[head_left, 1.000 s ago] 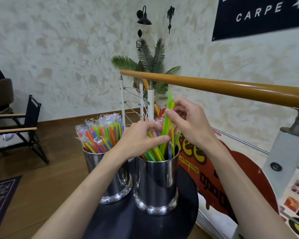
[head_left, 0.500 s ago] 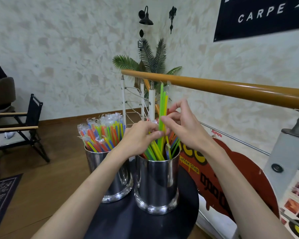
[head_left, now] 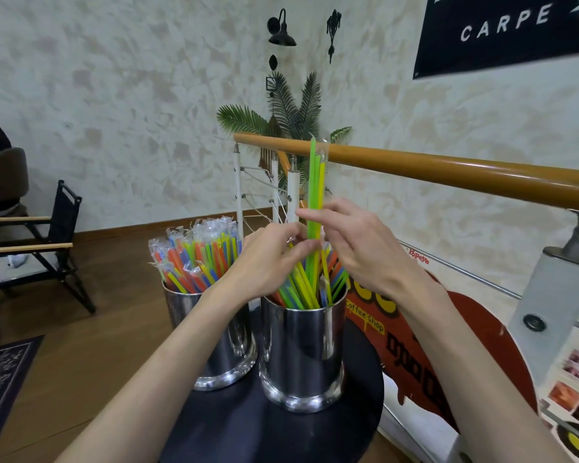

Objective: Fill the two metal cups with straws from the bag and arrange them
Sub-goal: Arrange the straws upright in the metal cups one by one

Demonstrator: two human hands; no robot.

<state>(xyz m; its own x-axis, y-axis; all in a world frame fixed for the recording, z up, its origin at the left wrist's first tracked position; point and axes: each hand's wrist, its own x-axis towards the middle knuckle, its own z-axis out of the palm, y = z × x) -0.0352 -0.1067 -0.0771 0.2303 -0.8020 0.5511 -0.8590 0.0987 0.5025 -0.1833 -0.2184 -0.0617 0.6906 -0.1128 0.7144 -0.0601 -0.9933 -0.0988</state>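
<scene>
Two shiny metal cups stand side by side on a small round black table. The left cup is packed with wrapped colourful straws. The right cup holds a looser bunch of straws. Above it, my right hand pinches a green and a yellow wrapped straw that stand upright, raised well above the others. My left hand curls its fingers around the bunch at the right cup's mouth. No bag is in view.
A wooden handrail on white posts runs right behind the cups. A red coffee-shop sign leans below it at the right. A black folding chair stands at the left on the wooden floor, with a rug corner nearby.
My right hand has pulled the green and yellow straws upward and set them more upright. My left hand has stayed at the bunch in the right cup.
</scene>
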